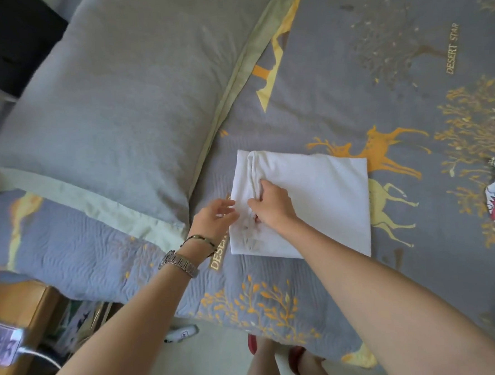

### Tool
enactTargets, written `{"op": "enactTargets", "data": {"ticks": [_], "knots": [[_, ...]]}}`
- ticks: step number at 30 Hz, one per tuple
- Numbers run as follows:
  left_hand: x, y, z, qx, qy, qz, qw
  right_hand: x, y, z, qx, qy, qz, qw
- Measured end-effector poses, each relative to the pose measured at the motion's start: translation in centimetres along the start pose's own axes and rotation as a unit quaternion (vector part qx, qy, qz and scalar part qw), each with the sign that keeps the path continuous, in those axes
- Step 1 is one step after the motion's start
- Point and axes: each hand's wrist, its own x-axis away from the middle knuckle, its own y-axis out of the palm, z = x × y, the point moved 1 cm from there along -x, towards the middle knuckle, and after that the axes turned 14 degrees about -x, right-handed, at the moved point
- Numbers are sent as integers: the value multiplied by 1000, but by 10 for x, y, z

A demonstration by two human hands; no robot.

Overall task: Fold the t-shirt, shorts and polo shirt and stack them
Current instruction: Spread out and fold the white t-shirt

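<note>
The right hand (270, 206) is pinching a ridge in the folded white shirt (322, 200); the left hand (215, 218) is touching its edge, fingers loosely apart. The shirt is looking soft, light and floppy, so holding its edges seems best.

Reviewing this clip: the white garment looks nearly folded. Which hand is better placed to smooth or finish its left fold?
Probably the right hand: it already lies on the white folded garment, fingers curled into the ridge near its left edge. The left hand only touches the outer edge, fingers relaxed.

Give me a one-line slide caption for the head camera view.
Right hand pinches a fold of the folded white garment on the bed; left hand touches its edge.
</note>
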Motion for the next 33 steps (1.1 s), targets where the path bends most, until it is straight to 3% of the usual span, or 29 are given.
{"op": "enactTargets", "data": {"ticks": [4,6,8,12,15,17,20,28,33], "knots": [[1,-3,6,-9,4,5,1000,6,-16,-1,-84,23,-118,989],[1,-5,14,-36,21,26,999,14,-35,4,-120,12,-120,985],[1,-6,27,-107,69,77,989,22,-58,15,-63,-54,-65,994],[-10,5,51,-320,235,171,902,28,-102,54,206,-171,44,963],[-26,25,61,-472,320,156,807,26,-121,86,307,-159,8,938],[-36,37,59,-526,334,109,775,23,-127,104,339,-140,-10,930],[-51,46,45,-542,299,44,784,18,-127,123,364,-118,-24,923],[-73,53,32,-543,234,-22,806,-2,-116,133,369,-48,-55,926],[-65,45,62,-611,197,-67,763,13,-149,126,323,-72,-86,940]]}}
